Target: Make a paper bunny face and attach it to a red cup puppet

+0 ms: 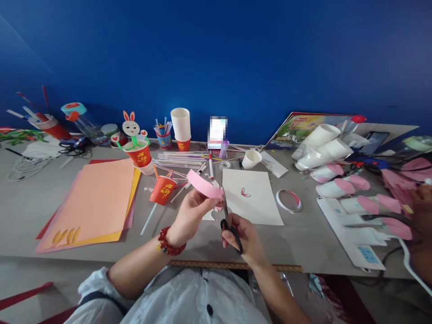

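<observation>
My left hand (189,215), with a red bead bracelet at the wrist, pinches a strip of pink paper (203,185) above the grey table. My right hand (243,237) grips black-handled scissors (228,219) whose blades point up into the right end of that pink strip. Both hands hover over the table's near edge, just left of a white sheet (256,202) bearing a small red drawing. Small white paper scraps lie under the hands.
Orange, pink and yellow sheets (97,202) lie at left. Red paper cups (162,190), a bunny-topped cup (139,152), straws (182,158), stacked white cups (181,122) and a tape roll (289,200) stand behind. White cups with pink ears (337,185) crowd the right, where another person's hand (421,207) shows.
</observation>
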The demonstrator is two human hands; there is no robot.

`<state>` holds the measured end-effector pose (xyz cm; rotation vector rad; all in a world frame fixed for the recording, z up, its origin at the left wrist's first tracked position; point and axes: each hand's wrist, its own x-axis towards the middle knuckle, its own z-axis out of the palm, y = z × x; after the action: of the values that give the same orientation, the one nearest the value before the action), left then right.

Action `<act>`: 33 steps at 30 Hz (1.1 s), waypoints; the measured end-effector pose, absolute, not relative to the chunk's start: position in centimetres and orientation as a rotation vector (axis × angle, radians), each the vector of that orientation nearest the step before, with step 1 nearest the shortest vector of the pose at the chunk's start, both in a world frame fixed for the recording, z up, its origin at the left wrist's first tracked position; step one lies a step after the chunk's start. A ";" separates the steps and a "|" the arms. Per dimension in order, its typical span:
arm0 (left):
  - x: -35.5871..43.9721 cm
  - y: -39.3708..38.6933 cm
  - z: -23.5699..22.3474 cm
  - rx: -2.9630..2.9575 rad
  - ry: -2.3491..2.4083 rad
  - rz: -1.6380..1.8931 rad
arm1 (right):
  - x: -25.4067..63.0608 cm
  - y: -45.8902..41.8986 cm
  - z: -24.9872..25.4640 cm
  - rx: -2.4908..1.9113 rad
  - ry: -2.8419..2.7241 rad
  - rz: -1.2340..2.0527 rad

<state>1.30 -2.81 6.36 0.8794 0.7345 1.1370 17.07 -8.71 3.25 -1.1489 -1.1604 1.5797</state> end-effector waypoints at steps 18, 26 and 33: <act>1.4 -2.9 6.5 0.884 0.685 1.146 | 17.0 -8.7 3.5 -1.225 -1.116 1.568; 1.5 -2.8 6.5 0.882 0.679 1.139 | 17.0 -8.7 3.5 -1.240 -1.108 1.552; 1.2 -2.6 6.5 0.905 0.655 1.117 | 17.4 -8.7 3.4 -1.239 -1.163 1.532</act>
<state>1.25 -2.60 6.51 0.9053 0.6550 1.1165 17.36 -8.67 3.43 -1.2387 -1.1632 1.5318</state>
